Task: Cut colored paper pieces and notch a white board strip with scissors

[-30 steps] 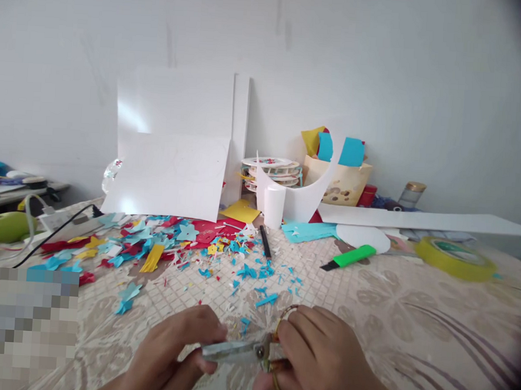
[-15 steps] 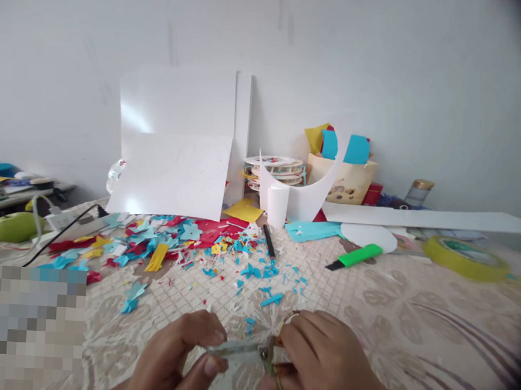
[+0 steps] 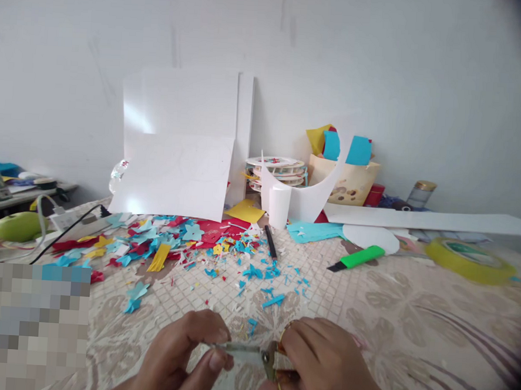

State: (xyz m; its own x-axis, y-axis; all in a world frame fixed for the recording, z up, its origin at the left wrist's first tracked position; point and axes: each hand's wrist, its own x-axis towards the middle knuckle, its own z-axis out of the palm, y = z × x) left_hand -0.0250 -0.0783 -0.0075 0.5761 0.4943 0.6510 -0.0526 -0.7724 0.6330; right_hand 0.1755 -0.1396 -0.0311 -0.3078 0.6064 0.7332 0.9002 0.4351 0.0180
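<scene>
My right hand (image 3: 325,364) is closed round the handles of a pair of scissors (image 3: 267,357), with fingers in the gold-coloured loops. The blades point left and lie nearly together. At their tips, my left hand (image 3: 189,352) has its thumb and forefinger pinched. Whatever sits in that pinch is too small and hidden to make out. Just beyond both hands, small blue paper scraps (image 3: 273,300) lie on the patterned tablecloth (image 3: 358,336). Cut paper flowers (image 3: 137,296) in light blue lie further left.
Behind are a heap of coloured paper cut-outs (image 3: 152,235), a black pen (image 3: 270,243), a white cylinder (image 3: 279,208) and white boards (image 3: 173,175). To the right lie a green box cutter (image 3: 362,257) and a yellow tape roll (image 3: 470,261). A power strip (image 3: 71,221) is at left.
The scissor handles have come a little closer together in my right hand. My left fingers stay pinched by the blade tips. The whole view has shifted slightly.
</scene>
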